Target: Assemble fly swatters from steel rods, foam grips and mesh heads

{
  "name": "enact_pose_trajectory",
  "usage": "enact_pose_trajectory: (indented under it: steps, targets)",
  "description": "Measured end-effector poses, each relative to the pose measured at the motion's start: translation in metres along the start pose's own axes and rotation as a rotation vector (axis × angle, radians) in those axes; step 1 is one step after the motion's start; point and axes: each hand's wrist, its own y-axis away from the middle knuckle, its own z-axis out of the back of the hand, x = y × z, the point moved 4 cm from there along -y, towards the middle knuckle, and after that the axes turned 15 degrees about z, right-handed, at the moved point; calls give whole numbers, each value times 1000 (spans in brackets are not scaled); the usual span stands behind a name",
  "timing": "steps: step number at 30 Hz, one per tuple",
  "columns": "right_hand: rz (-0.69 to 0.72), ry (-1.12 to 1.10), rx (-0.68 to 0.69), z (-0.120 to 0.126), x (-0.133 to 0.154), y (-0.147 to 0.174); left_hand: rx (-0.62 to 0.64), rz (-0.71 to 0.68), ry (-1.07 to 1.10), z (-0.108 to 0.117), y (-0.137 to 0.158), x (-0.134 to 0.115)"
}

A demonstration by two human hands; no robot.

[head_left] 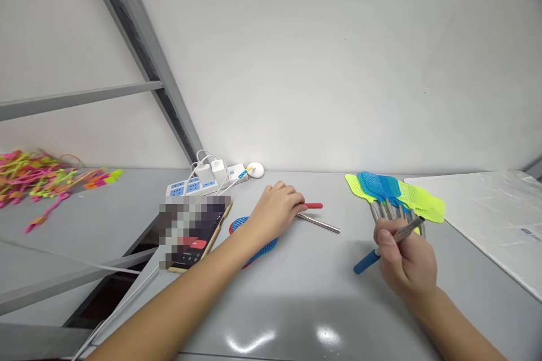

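My left hand [277, 208] is closed, its fingertips down on the table around a red handle end [314, 206] that pokes out past them. Just below those fingers a thin metal rod [324, 224] lies on the table. Blue and red mesh fly swatter heads [265, 248] lie partly hidden under my left forearm. My right hand [406, 262] is wrapped round a grey pen-like stick [409, 229] with a blue lower end and a dark upper tip. Right behind that hand lies a pile of blue and yellow-green fly swatters [381, 186] with metal shafts.
A phone [203, 237] and a white power strip [192, 185] with plugged-in chargers stand at the left, cables trailing down. Further left is a heap of pink and yellow-green pieces [38, 177] behind a grey metal frame [156, 67]. A white wrapped sheet [486, 208] lies at the right.
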Motion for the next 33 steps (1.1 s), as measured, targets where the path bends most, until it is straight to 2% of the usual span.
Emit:
enact_pose_trajectory:
  steps: [4, 7, 10, 24, 33]
  targets:
    - [-29, -64, -5, -6, 2, 4, 91, 20, 4, -20, -29, 5]
    - [-45, -99, -2, -9, 2, 5, 150, 2, 8, -34, -33, 4]
    - [-96, -85, 2, -10, -1, 4, 170, -6, 18, -38, -31, 4]
    - [-240, -261, -54, -30, -6, 24, 123, 12, 49, -5, 0, 11]
    - [-300, -293, -92, -38, -7, 33, 213, 110, 103, 22, 28, 48]
